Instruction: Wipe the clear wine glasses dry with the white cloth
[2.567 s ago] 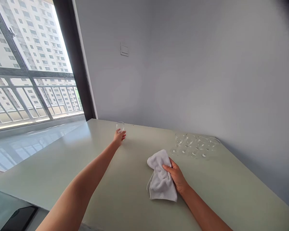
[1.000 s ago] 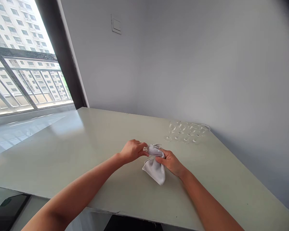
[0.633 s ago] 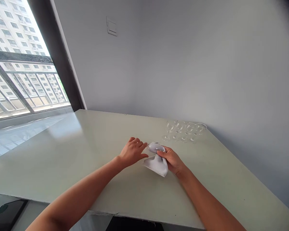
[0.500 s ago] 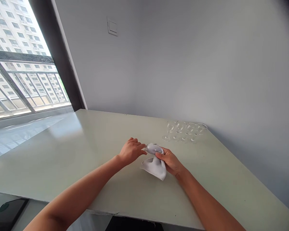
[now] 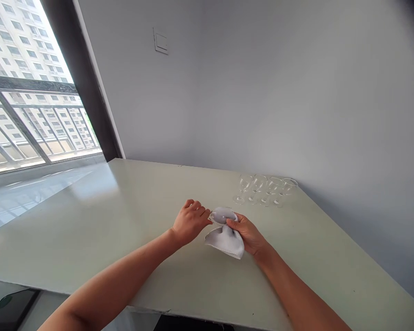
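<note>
One clear wine glass (image 5: 222, 215) is lying sideways above the smooth, pale table (image 5: 148, 188), soft white cloth (image 5: 227, 242) looking bunched inside its rounded bowl. Left hand (image 5: 190, 224) is pinching its stem end; right hand (image 5: 251, 234) is clamping the cloth by the rim. Four stemmed glasses (image 5: 260, 183) are standing farther back, pretty near the wall (image 5: 296, 105).

The wine glass (image 5: 214, 216), earlier well apart from the white cloth (image 5: 227, 242), now has it tucked inside.
</note>
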A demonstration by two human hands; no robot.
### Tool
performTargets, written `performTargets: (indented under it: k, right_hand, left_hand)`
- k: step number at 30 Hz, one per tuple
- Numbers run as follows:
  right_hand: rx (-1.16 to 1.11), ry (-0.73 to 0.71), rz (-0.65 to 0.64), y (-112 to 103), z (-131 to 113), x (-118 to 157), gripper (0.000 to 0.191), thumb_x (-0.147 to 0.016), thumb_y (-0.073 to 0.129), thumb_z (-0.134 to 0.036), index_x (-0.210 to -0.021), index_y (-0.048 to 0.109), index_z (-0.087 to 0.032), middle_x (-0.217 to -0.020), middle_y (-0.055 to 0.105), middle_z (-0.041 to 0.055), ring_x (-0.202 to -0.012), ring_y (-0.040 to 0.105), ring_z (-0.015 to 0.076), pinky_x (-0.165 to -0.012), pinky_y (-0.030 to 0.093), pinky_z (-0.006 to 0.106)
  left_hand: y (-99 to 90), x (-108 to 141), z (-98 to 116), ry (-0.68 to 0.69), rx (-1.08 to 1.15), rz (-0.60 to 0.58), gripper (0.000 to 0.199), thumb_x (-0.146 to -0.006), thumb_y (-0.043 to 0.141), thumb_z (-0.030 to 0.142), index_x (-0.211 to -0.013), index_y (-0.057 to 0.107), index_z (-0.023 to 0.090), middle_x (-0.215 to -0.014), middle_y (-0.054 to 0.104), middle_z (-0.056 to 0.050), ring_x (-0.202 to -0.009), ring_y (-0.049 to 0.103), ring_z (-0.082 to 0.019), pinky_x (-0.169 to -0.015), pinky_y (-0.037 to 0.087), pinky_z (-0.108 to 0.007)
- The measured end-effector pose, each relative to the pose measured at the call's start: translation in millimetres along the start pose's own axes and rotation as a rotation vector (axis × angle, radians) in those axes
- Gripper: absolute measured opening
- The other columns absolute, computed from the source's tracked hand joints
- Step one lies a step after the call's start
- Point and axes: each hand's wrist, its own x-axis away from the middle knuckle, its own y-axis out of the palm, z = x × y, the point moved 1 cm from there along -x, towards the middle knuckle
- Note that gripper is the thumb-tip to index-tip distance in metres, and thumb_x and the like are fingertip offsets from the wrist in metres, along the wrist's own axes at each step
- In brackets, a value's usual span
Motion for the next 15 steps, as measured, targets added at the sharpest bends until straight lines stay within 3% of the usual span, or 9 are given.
performTargets:
  k: [4,7,9,12,15]
  right_hand:
    - [0.195,-0.037,-0.153,2.9,-5.5,4.8,0.037,-0.065,0.069,-0.037,-0.096,0.062,-0.017,-0.078,0.060,0.0012,-0.068,0.052,0.0132,-0.063,0.040,0.024]
    - [0.246,-0.034,-0.181,-2.5,-6.4,3.6,0.033,-0.065,0.069,-0.033,-0.093,0.064,-0.016,-0.077,0.060,0.0008,-0.069,0.052,0.0129,-0.065,0.039,0.025]
    - [0.172,-0.025,-0.128,-6.2,-3.4,0.1,0.030,-0.065,0.070,-0.032,-0.091,0.064,-0.016,-0.074,0.060,0.0005,-0.065,0.052,0.0120,-0.063,0.039,0.024]
    - [-0.033,-0.013,-0.027,-5.8,4.1,-4.6,0.027,-0.067,0.069,-0.032,-0.090,0.063,-0.018,-0.071,0.060,-0.0002,-0.060,0.051,0.0108,-0.058,0.038,0.023]
    - [-0.092,-0.019,-0.057,2.2,10.1,-4.4,0.030,-0.070,0.065,-0.033,-0.097,0.061,-0.020,-0.077,0.061,0.0006,-0.061,0.051,0.0107,-0.057,0.039,0.023]
  left_hand:
    - [1.4,-2.5,-11.1,-0.046,0.062,-0.142,0.029,-0.078,0.049,0.047,-0.074,0.064,0.022,-0.063,0.059,-0.002,-0.069,0.052,-0.015,-0.072,0.035,-0.028]
    - [4.7,-2.3,-12.3,-0.110,0.093,-0.284,0.029,-0.079,0.048,0.047,-0.075,0.064,0.023,-0.067,0.061,0.002,-0.064,0.052,-0.012,-0.063,0.036,-0.024]
    - [5.7,-1.6,-8.4,-0.061,0.012,-0.227,0.025,-0.081,0.047,0.043,-0.084,0.063,0.023,-0.075,0.063,0.001,-0.074,0.055,-0.015,-0.069,0.038,-0.027]
    - [4.1,-0.7,-2.7,0.134,-0.228,-0.002,0.024,-0.083,0.047,0.031,-0.101,0.057,0.020,-0.089,0.062,-0.006,-0.097,0.050,-0.021,-0.089,0.032,-0.038]
    - [1.5,-1.3,-7.1,0.280,-0.335,0.036,0.023,-0.085,0.043,0.028,-0.099,0.056,0.016,-0.080,0.061,-0.006,-0.085,0.053,-0.019,-0.088,0.031,-0.039]
